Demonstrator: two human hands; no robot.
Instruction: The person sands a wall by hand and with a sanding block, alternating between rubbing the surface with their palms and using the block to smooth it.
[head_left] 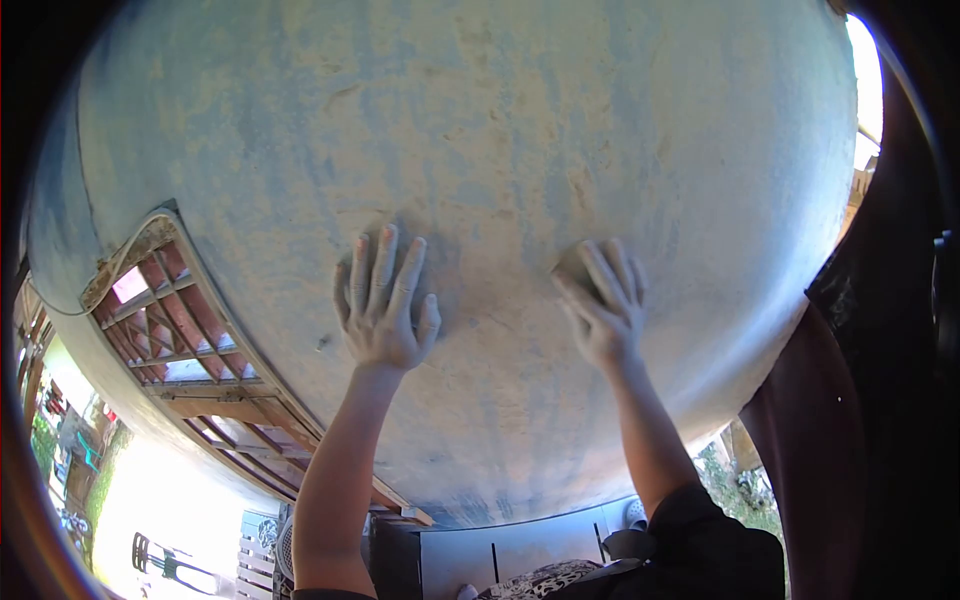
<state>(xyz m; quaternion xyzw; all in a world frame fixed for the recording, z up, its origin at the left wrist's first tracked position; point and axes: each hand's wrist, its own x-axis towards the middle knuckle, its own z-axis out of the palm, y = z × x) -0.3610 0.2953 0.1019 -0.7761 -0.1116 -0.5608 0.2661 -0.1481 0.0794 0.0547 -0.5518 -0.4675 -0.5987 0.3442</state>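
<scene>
A large pale blue-grey wall (500, 150) with worn, stained patches fills most of the head view. My left hand (385, 305) lies against it left of centre, dusty grey, with fingers spread and pointing up. Further right, my right hand (605, 300) rests on the same wall over a small dark pad (573, 268), which shows at the left edge of the fingers. Its fingers are bent around the pad, and part of the pad is hidden under them.
A latticed window (175, 320) with reddish panes and a cable (120, 255) is at the left. Below it are a dark chair (170, 565) and a slatted white bench (255, 570). A dark maroon drape (815, 450) hangs at the right.
</scene>
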